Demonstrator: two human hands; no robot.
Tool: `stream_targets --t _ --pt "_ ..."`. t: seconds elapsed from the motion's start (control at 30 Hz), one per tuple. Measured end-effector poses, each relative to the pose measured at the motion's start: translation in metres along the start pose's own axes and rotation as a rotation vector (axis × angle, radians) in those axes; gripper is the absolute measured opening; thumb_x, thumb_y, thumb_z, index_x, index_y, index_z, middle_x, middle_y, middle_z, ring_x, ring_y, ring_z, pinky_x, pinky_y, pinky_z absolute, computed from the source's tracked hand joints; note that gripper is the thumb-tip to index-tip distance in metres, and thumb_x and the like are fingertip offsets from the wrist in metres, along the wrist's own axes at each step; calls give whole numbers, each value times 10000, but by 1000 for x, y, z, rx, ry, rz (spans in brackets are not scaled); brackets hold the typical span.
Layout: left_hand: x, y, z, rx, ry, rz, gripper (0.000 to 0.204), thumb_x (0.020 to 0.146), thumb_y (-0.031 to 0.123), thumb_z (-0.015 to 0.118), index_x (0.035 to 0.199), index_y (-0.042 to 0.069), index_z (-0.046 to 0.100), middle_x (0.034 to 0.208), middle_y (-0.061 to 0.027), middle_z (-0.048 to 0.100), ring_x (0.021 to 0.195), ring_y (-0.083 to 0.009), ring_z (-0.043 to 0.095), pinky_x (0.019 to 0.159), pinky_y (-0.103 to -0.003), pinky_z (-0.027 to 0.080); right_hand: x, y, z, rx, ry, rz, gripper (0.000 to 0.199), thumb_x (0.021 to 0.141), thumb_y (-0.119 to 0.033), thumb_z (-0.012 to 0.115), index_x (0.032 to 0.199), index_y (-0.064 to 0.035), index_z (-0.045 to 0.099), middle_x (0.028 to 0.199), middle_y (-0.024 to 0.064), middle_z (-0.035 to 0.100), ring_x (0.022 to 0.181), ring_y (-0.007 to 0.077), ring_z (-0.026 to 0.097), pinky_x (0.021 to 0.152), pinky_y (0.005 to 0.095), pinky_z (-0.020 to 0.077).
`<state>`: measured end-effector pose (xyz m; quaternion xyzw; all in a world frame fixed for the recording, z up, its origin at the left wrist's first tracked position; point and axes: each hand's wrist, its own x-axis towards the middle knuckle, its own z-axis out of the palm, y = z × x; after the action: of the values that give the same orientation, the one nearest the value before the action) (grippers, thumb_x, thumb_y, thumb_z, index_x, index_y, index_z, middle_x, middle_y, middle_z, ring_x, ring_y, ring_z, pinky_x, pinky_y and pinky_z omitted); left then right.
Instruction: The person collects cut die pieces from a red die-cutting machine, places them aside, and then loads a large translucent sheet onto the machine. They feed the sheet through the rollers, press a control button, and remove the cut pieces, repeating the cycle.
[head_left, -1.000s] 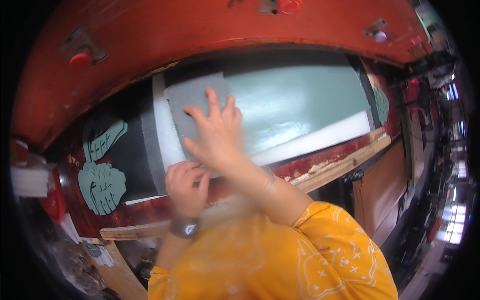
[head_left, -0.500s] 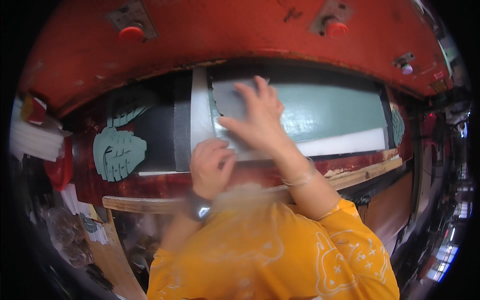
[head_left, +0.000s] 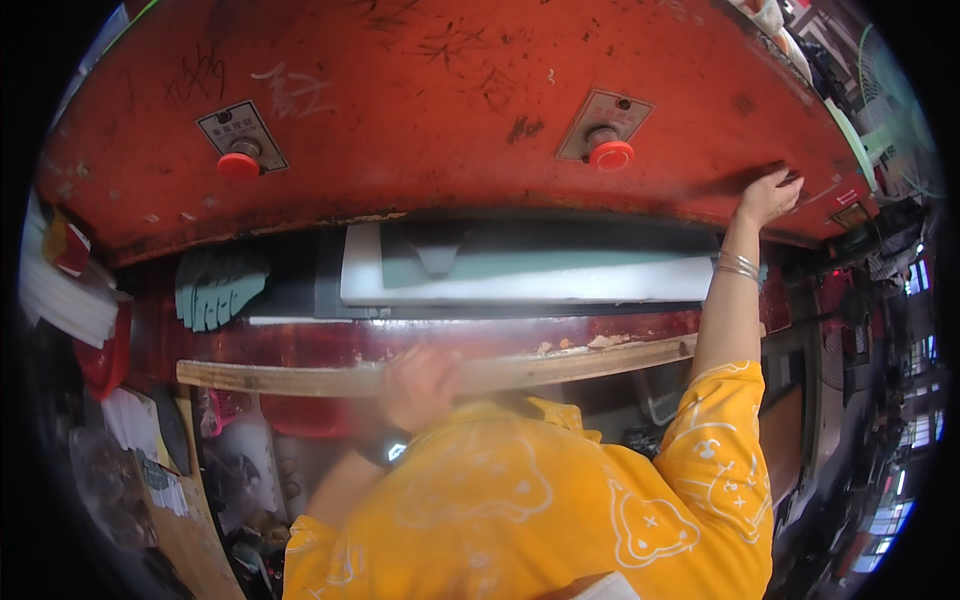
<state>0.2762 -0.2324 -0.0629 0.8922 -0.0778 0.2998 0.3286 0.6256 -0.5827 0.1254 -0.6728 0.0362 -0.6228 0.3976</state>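
Note:
My right hand (head_left: 770, 195) reaches up to the orange machine panel (head_left: 420, 130), right of the two red buttons. Its fingers curl together against the panel, covering the spot where a small pale purple button showed before. My left hand (head_left: 425, 385) is near the wooden strip at the table's front edge, smeared by motion; its fingers are not clear. Under the panel a green sheet (head_left: 575, 268) lies on a white board (head_left: 480, 291). A grey die-like piece or scrap (head_left: 438, 258) rests on the sheet, its kind unclear.
Two red mushroom buttons, a left one (head_left: 238, 164) and a right one (head_left: 610, 155), stick out of the panel. Green sole-shaped pieces (head_left: 215, 295) lie at the left. A wooden strip (head_left: 270, 380) edges the dark red table. White sheets (head_left: 75, 290) are stacked far left.
My right hand has left the grey piece on the green sheet and moved up right to the panel. My left hand has drawn back toward me. The view has tilted up.

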Motion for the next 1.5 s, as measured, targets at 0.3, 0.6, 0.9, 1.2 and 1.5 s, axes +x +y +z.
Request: stream_targets --t 0.3,0.6,0.9,1.2,1.5 --pt "-10 2 5 55 78 -120 86 766 115 668 726 47 633 739 -92 616 716 -298 594 642 -381 464 -126 -11 -139 385 -325 219 429 963 -179 479 1307 64 396 1337 158 428 1222 237 427 1046 348 325" --pt "-12 10 5 96 106 -105 84 765 112 667 736 43 629 752 -96 600 749 -306 572 685 -391 448 -233 -81 -201 119 -1500 -420 268 798 -169 653 1051 -82 653 983 124 616 928 319 542 880 401 399" --pt "-15 10 8 50 95 -127 77 781 84 595 723 35 587 767 -142 565 772 -353 539 703 -430 429 -233 -95 -208 80 -1484 -466 331 784 -179 668 1077 -31 620 967 177 594 958 354 550 862 426 438" --pt "-72 42 6 -27 -9 -270 143 792 154 607 715 34 619 789 -157 611 799 -361 564 730 -440 446 -203 -129 -178 282 -2112 -122 401 818 -306 666 1035 31 647 970 186 677 887 314 649 830 372 504" --pt "-70 39 -11 -497 626 -382 528 918 167 517 1385 -5 341 1379 -158 389 1189 -248 448 1000 -370 363 -334 -222 -184 -10 -1362 -463 825 622 -385 792 1324 -124 447 1396 245 325 1200 539 303 992 578 270"
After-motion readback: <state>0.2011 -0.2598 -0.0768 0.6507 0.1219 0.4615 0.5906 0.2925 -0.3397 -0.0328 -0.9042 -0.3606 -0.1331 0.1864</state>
